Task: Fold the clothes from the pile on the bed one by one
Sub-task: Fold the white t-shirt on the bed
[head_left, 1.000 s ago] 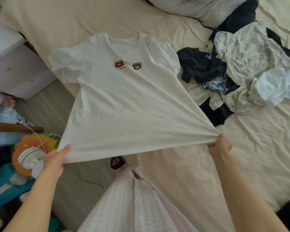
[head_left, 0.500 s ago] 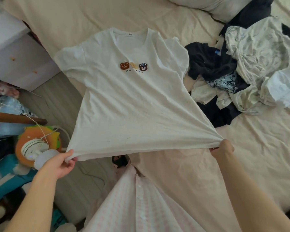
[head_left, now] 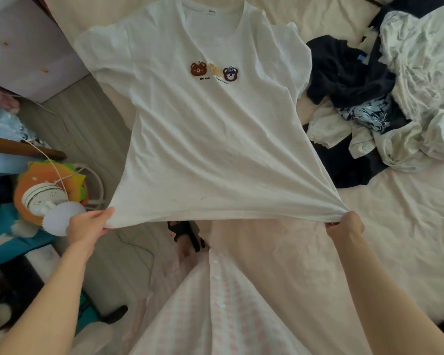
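Bed (head_left: pixel 408 226) carries everything: cream sheet, pile (head_left: pixel 385 98) at its right edge. Tee (head_left: pixel 215 137) lies front-up w/ collar at the far edge, long axis running straight away from you, hem lifted taut. Your left hand (head_left: pixel 87 228) and right hand (head_left: pixel 345 224) each pinch a hem corner, equally near. Floor clutter sits left of the bed.

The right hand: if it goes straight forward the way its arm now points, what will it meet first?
The right hand already pinches the hem corner of the white T-shirt. Going straight on, it would probably meet that shirt's stretched fabric first, then the beige bed sheet beneath; depth is unclear.
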`<move>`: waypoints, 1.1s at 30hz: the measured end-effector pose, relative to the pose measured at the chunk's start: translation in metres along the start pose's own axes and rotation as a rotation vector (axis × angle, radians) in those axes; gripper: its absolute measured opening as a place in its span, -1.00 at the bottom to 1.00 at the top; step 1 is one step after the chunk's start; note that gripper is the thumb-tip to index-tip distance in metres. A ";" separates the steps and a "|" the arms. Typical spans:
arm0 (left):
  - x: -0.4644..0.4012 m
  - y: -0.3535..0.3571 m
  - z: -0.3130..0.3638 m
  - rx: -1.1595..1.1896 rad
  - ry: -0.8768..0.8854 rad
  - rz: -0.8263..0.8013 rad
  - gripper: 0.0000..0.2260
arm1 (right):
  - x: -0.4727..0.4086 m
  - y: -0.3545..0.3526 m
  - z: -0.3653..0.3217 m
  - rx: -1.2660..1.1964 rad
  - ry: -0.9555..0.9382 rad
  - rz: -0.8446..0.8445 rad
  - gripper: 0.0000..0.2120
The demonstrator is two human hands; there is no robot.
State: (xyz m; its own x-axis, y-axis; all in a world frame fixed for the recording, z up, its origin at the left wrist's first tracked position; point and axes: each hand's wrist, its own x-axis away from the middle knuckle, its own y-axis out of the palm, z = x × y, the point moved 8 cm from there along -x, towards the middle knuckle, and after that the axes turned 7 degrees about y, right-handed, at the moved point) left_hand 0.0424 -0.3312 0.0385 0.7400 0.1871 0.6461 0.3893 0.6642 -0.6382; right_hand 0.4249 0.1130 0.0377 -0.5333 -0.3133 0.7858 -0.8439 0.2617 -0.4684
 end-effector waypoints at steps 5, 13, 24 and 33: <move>-0.001 -0.008 -0.001 -0.026 0.074 -0.030 -0.72 | 0.000 0.003 -0.010 0.034 -0.038 0.045 -0.56; 0.007 0.010 -0.015 0.451 -0.232 -0.122 -0.64 | 0.007 0.013 -0.021 0.091 -0.117 -0.085 -0.59; 0.010 -0.012 0.009 0.267 0.111 0.173 -0.77 | 0.003 -0.003 -0.014 0.183 -0.230 -0.250 -0.91; 0.018 -0.011 0.015 0.120 0.072 0.376 -0.66 | 0.015 -0.008 -0.032 0.527 -0.640 0.235 -0.68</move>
State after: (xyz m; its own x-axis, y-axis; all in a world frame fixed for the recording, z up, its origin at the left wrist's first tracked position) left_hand 0.0431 -0.3245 0.0638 0.8570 0.3845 0.3430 0.0204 0.6399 -0.7682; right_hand 0.4254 0.1357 0.0660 -0.4946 -0.7999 0.3399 -0.5400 -0.0235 -0.8413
